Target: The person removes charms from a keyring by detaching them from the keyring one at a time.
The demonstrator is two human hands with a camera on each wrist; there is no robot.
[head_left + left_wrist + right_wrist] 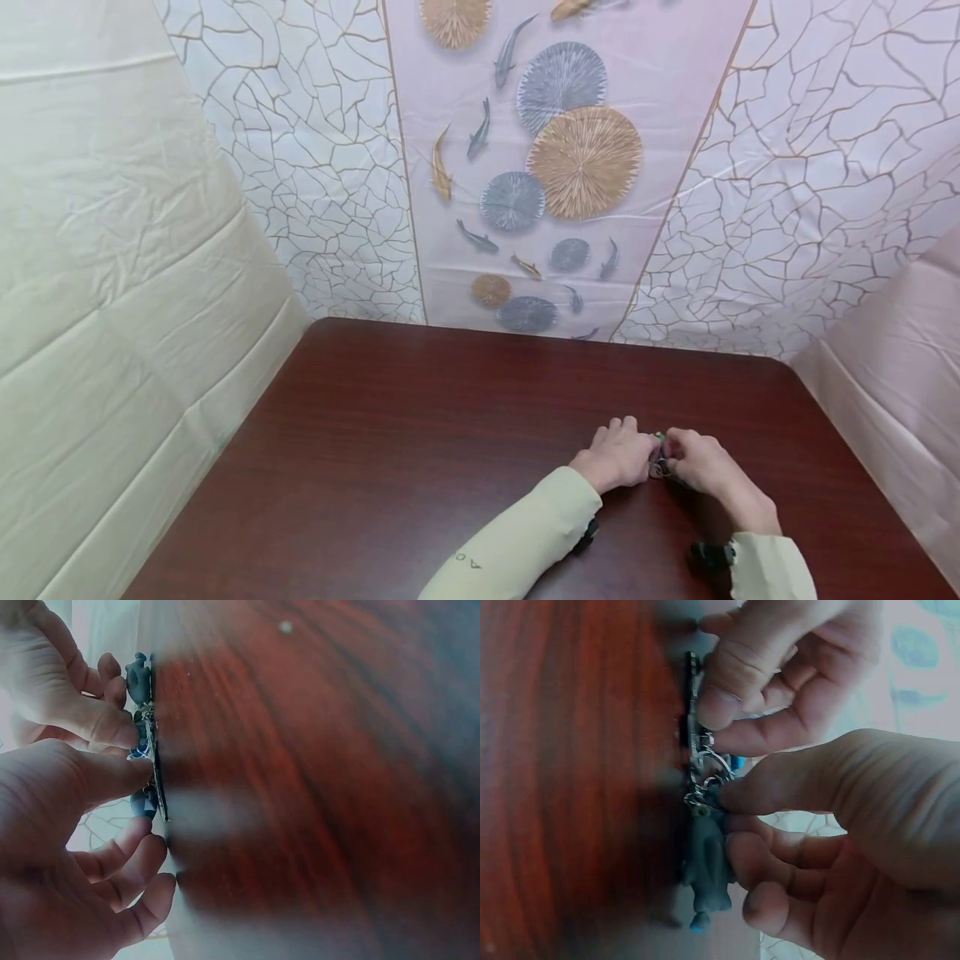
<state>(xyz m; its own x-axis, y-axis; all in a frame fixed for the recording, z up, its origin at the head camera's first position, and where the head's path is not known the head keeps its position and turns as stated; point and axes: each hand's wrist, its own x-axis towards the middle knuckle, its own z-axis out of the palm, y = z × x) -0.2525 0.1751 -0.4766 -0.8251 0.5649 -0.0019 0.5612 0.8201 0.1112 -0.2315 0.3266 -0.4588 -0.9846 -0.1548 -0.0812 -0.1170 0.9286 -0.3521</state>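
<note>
A keychain [660, 469] with metal rings lies low on the table between the two hands. In the right wrist view a metal ring [717, 760] links to small chains, a grey-green figure charm [709, 862] and a long, thin dark piece [692, 686], seen edge-on. My left hand [617, 454] pinches the keychain near the ring with thumb and finger, its other fingers touching the tabletop. My right hand [703, 462] pinches the charm end beside the ring, its remaining fingers loosely curled. Fingers partly hide the rings, and the thin piece's kind cannot be told.
The dark red-brown wooden table [420, 442] extends left and behind the hands. Patterned cloth [525, 167] hangs behind its far edge, and plain pale cloth [135, 333] stands along the left side. A black strap [711, 555] is on the right wrist.
</note>
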